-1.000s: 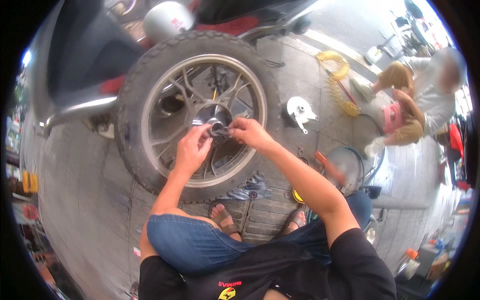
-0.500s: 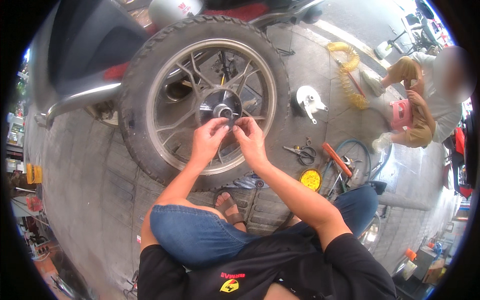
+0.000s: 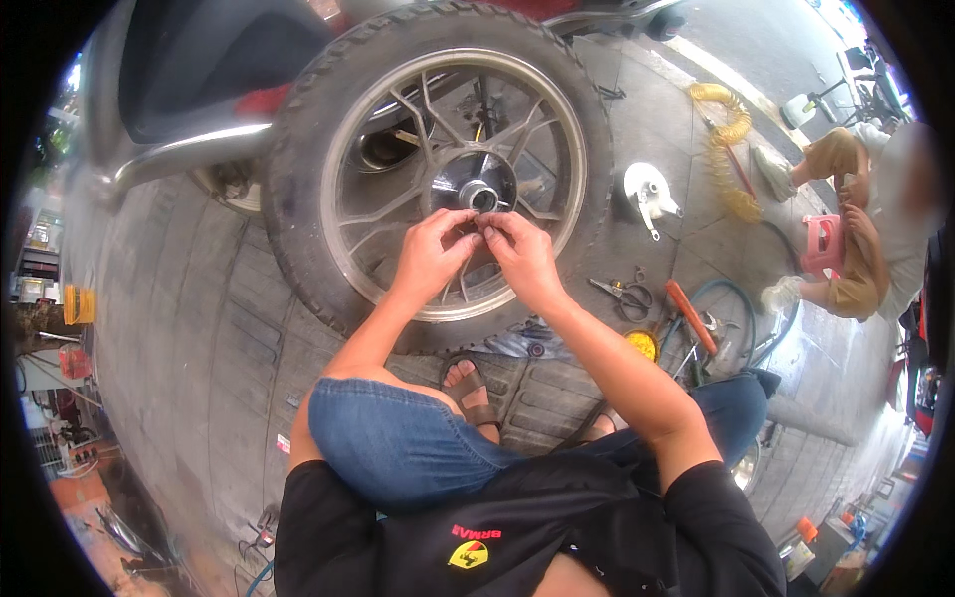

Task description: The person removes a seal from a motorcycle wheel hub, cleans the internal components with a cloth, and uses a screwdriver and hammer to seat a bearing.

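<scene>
A spoked motorcycle wheel point(image 3: 572, 189) with a knobbly black tyre fills the upper middle of the view. Just on the near side of its hub point(image 3: 477, 189), the fingertips of my two hands meet. My left hand point(image 3: 434, 257) is closed in a pinch, thumb against fingers. Facing it, my right hand point(image 3: 521, 261) pinches the same way. Whatever sits between the fingertips is too small and too covered to make out. A ring-shaped collar point(image 3: 479, 197) stands up at the hub's centre, right beside my fingers.
Right of the tyre lie a silver brake plate point(image 3: 649, 195), scissors point(image 3: 625, 297), a tin of yellow grease point(image 3: 642, 344), an orange-handled tool point(image 3: 690, 316) and a coiled yellow air hose point(image 3: 731, 149). A person sits beyond a pink stool point(image 3: 824, 244). A motorcycle's exhaust pipe point(image 3: 189, 154) is at upper left.
My view has shifted, so the scene sits further right and higher. My hands stay by the hub, and their fingertips, slightly apart before, now touch.
</scene>
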`<action>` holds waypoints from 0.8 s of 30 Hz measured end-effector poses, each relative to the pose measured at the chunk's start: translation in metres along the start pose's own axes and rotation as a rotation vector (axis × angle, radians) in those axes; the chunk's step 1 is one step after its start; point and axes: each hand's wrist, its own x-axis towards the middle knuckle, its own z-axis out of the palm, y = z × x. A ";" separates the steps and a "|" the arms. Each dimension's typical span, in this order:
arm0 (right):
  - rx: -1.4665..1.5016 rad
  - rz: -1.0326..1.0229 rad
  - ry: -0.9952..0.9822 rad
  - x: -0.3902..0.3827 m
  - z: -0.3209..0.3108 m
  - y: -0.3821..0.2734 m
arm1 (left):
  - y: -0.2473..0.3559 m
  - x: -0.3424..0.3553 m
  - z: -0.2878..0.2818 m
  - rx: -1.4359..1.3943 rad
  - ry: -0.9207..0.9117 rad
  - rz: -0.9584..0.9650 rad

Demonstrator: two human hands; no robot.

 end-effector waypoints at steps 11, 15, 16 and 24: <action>-0.408 -0.471 -0.097 0.027 -0.046 0.002 | 0.018 0.005 -0.006 0.007 -0.028 -0.126; -0.450 -0.536 -0.131 0.037 -0.061 0.008 | 0.025 0.016 -0.001 -0.050 -0.055 -0.135; -0.467 -0.555 -0.109 0.039 -0.065 0.009 | 0.028 0.019 0.001 -0.084 -0.053 -0.135; -0.630 -0.748 -0.112 0.053 -0.063 0.023 | 0.043 0.031 -0.029 0.624 -0.241 0.172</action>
